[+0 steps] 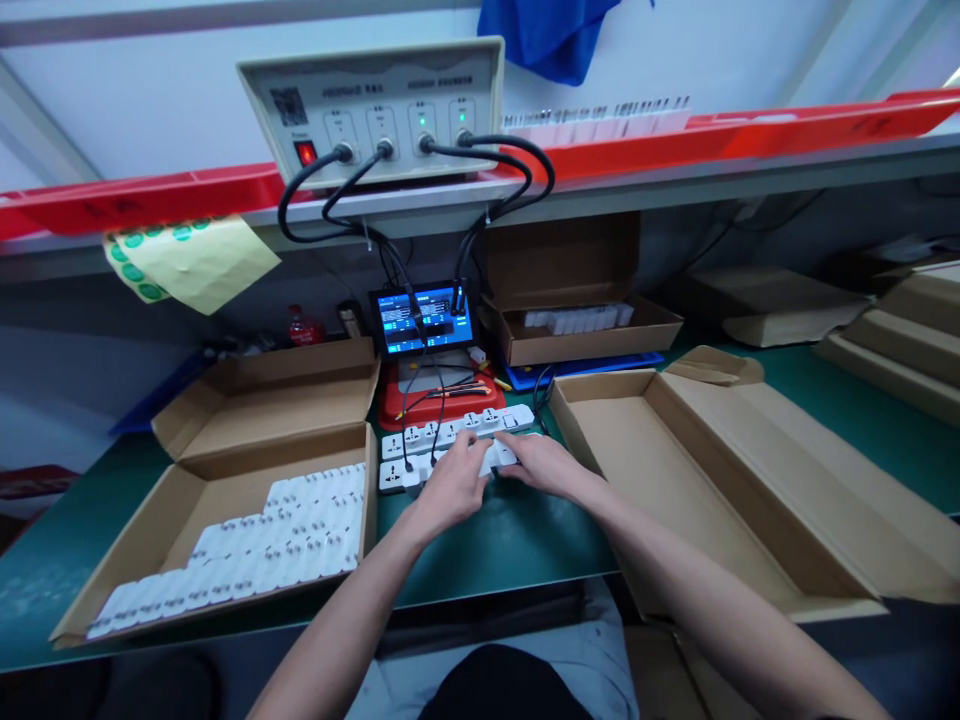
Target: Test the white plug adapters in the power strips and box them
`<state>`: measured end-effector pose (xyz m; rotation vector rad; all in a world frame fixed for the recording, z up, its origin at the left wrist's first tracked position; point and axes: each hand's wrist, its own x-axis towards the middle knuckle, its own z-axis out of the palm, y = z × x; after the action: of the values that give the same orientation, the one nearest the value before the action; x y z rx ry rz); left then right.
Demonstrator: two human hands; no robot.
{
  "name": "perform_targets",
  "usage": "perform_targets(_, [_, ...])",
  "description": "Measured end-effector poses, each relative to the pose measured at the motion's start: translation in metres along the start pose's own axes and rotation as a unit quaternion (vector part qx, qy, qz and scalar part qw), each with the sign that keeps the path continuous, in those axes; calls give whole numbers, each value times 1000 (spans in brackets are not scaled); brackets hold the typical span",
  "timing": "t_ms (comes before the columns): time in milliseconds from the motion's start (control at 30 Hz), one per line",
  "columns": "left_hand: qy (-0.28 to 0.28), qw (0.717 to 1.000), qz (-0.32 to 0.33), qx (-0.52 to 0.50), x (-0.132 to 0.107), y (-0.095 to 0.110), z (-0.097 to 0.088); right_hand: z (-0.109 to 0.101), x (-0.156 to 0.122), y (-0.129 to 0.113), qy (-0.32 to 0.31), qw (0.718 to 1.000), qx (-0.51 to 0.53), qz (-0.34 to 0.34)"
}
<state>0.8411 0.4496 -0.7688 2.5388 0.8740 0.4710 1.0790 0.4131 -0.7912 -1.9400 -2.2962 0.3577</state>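
Two white power strips lie one behind the other on the green table. My left hand [456, 480] is closed over the front power strip [392, 476], its fingers bent down around something they mostly cover. My right hand [541, 464] pinches the right end of that same strip, thumb in front and fingers behind. Just left of my left hand, a white adapter [412, 481] sits in the front strip, with thin black cables [406, 425] running down to this spot. The rear power strip [450, 432] carries several sockets and a switch at its right end.
At left, an open cardboard box [169, 530] holds rows of white adapters [300, 530]. Another open cardboard box [675, 480] is at right. Behind are a lit screen [424, 318], a red tray [390, 402] and a smaller box [570, 348]. A tester [375, 110] with thick cables stands on the shelf.
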Motion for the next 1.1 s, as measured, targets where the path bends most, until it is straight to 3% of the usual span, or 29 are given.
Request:
perform_targets(267, [-60,996,-38,49,22,-13,9,2,1,4,11,1000,13,5])
perform_targets(633, [-79,988,-45,124,29,0,21,-11,0,-2,-23,1000,-9,8])
perform_targets(733, [-28,995,5,96,19,2,18,-20,-1,2,-30,999,-17,-19])
perform_targets(867, [118,990,62,36,-16,-8,-2,-28,-1,1,13,999,-20,-44])
perform_targets(1000, [305,951,-27,-38,-46,-35,-32,-19,13,-23,80,991,42,-101])
perform_targets(1033, [328,942,-48,-51,-50,-42,-38,-15,19,-32,91,987,60,-115])
perform_targets(1100, [323,941,-72,-70,-52,-56,-45,-3,34,-50,105,982,87,-134])
